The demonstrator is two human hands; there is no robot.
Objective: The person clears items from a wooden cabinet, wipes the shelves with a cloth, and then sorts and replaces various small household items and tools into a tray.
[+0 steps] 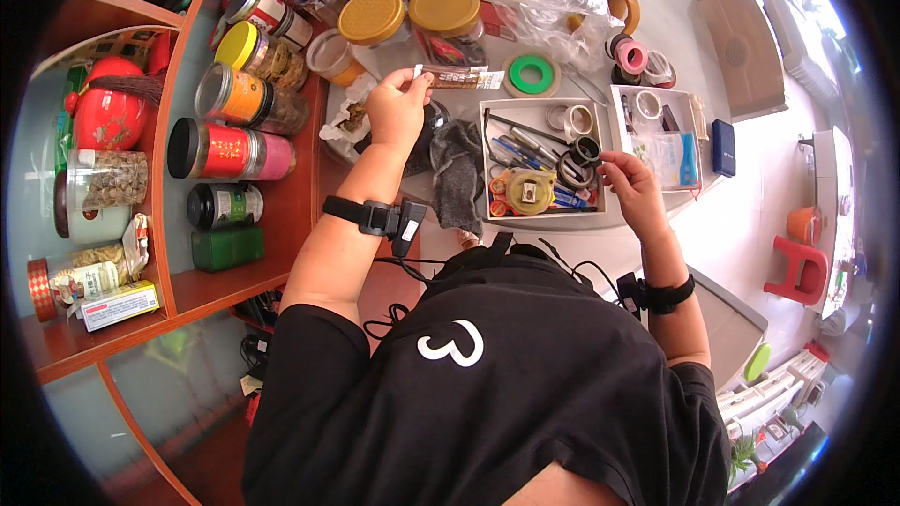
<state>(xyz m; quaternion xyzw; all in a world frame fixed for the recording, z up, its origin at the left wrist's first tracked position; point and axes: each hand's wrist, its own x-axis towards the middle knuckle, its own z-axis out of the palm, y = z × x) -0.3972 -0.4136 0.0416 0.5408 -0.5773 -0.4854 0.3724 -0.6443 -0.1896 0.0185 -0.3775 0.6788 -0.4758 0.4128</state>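
Observation:
My left hand [399,109] pinches narrow brown-and-white stick packets [460,77] by one end, above the table near the jars. My right hand [633,186] is at the right wall of a white box [483,154], its thumb and forefinger on the edge of a black tape roll [585,150]. Inside that box lie a yellowish round tape-measure-like case [529,191], pens [517,153], a pale tape roll [579,119] and other small items. A dark grey cloth [455,169] lies between my left forearm and the box.
Gold-lidded jars [444,8] and a crumpled clear plastic bag [552,14] stand beyond my hands. A green-cored tape roll [531,76] lies behind the box. Another white box [657,186] and a dark blue case [723,147] are at right. Shelves at left hold jars [232,147].

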